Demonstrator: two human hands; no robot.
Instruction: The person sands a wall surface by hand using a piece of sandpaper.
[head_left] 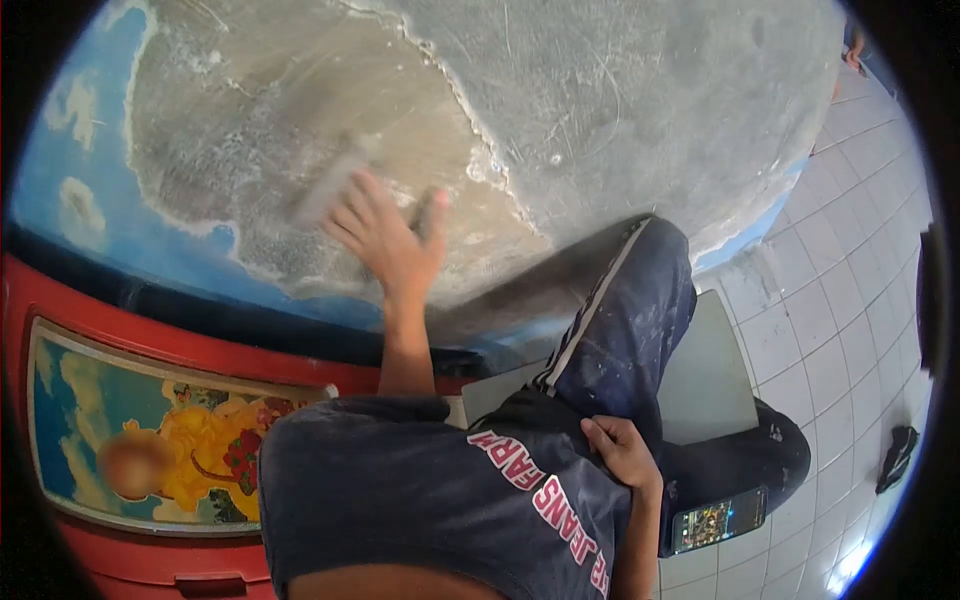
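Bare grey-brown plaster, edged by flaking blue paint, fills the upper part of the head view, the only view given, where the wall (600, 110) meets the person's left hand (395, 235). That hand is blurred, its fingers stretched out and its thumb well apart from them; it seems to have hold of a pale flat piece (330, 190) at the fingertips, against the rough patch, though blur hides the exact grip and what the piece is. The right hand (622, 452) rests at the lap, fingers loosely bent and thumb to one side; no object shows in it, but its palm is hidden, so I cannot tell whether it has hold of cloth. Dusty dark trousers (620, 320) cover the bent legs, with a phone (718, 522) lying on one thigh. Below the wall, to the left, sits a red cabinet (130, 330) with a painted panel (90, 420). By my judgement, the step in hand is rubbing or scraping the plaster with the piece; another stroke calls for keeping it flat and pressing evenly, with the fingertips clear of the rough surface.
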